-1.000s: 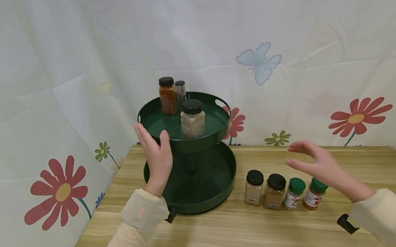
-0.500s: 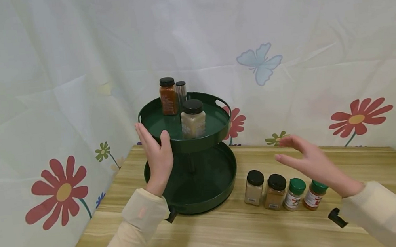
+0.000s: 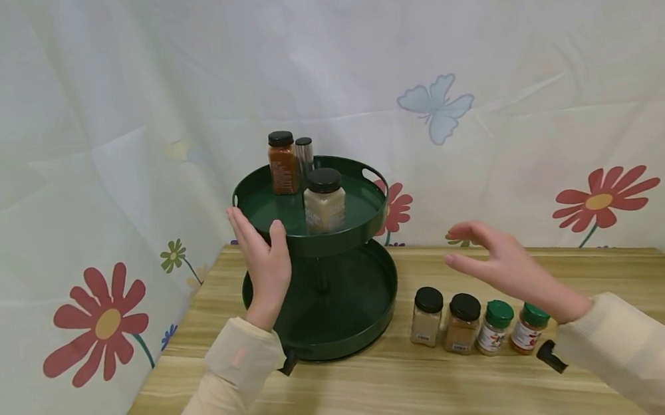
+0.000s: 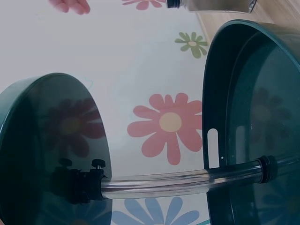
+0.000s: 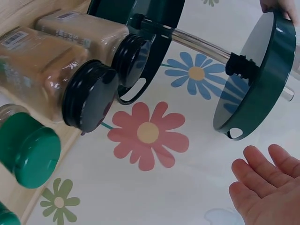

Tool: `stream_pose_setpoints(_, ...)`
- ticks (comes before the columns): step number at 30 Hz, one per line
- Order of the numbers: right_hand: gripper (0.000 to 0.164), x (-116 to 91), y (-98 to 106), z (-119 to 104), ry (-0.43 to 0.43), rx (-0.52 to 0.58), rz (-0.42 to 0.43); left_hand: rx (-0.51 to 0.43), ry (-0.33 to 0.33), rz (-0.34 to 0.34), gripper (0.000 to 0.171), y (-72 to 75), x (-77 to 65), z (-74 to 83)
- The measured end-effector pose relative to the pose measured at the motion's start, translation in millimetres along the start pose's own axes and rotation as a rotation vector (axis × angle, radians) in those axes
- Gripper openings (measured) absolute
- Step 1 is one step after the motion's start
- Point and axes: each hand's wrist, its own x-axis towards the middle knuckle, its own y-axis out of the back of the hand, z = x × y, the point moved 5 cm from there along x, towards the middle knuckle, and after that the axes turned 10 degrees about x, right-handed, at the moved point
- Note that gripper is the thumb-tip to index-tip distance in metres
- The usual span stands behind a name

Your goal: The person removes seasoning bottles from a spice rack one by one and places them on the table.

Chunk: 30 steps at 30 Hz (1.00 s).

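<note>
A dark green two-tier round tray stand (image 3: 336, 240) stands on the table in the head view. My left hand (image 3: 265, 267) rests against the upper tray's near left rim, fingers straight and thumb apart. On that tray are a black-lidded jar of reddish-brown spice (image 3: 283, 165) and a black-lidded jar of pale spice (image 3: 325, 209). My right hand (image 3: 509, 264) hovers above the table behind the row of jars, holding nothing, with thumb and fingers spread. In the right wrist view the right-hand fingers (image 5: 262, 180) lie apart from the upper tray's rim (image 5: 276, 84).
To the stand's right, a row holds a pale spice jar (image 3: 426, 319), a tan spice jar (image 3: 461, 324) and two green-lidded spice jars (image 3: 492, 336). A metal post (image 3: 305, 155) rises through the upper tray. Flowered cloth (image 3: 485, 173) hangs behind the wooden table (image 3: 387, 396).
My right hand has moved left toward the tray stand, passing above and behind the row of jars. The left hand stays at the upper tray's rim.
</note>
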Motion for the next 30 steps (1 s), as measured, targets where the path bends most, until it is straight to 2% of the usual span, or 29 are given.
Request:
stream_pose_setpoints(11,0.048,8.7,-5.3,-13.6,0.006,0.004,-0.001,0.008,-0.004,0.006,0.072,0.3,0.4,0.5)
stream_pose_setpoints(18,0.054,13.3,-8.5,-20.6,-0.016,-0.015,-0.01,0.011,-0.003,0.004,0.073,0.6,0.0,1.0)
stream_pose_setpoints(30,0.056,22.4,-12.9,-32.3,0.003,-0.011,-0.004,0.011,-0.006,0.006,0.072,0.1,0.1,0.0)
